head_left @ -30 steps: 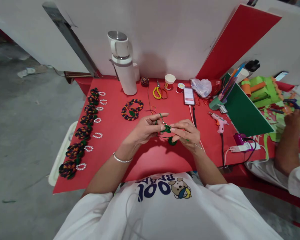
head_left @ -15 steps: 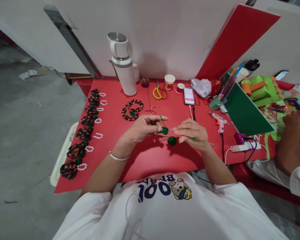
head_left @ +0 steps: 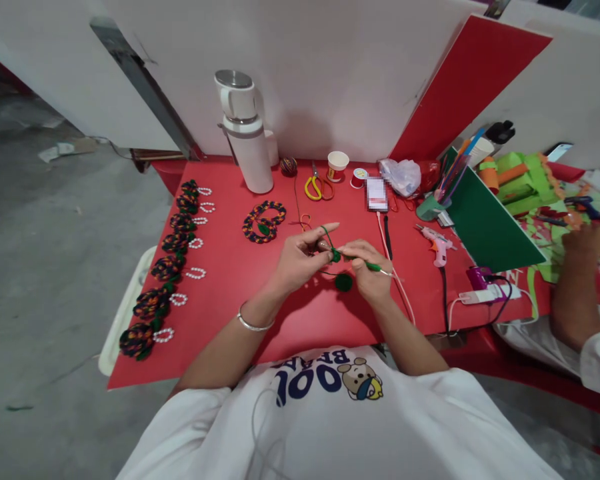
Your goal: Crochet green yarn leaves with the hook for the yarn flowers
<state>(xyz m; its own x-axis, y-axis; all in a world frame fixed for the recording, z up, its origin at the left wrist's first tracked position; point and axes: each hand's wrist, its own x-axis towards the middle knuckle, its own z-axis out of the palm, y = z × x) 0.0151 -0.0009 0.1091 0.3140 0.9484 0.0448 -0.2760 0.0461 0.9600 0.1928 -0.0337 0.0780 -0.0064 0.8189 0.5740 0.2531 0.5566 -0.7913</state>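
Pinching left hand (head_left: 296,264): my grip is on the green piece (head_left: 336,255), yarn (head_left: 329,237) over the raised forefinger, best kept lightly taut.
Right hand (head_left: 374,283): my grip is around the hook (head_left: 375,267), tip at the green piece; small turns suit it.
Ball (head_left: 343,283): on the worktop (head_left: 310,323), near both hands.

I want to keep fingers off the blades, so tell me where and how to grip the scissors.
Take the scissors by the yellow loop and red loop, coming down from above on the person's side. They lie flat with both loops toward the person and the blades toward the wall, so a pinch across the loops should suit best.
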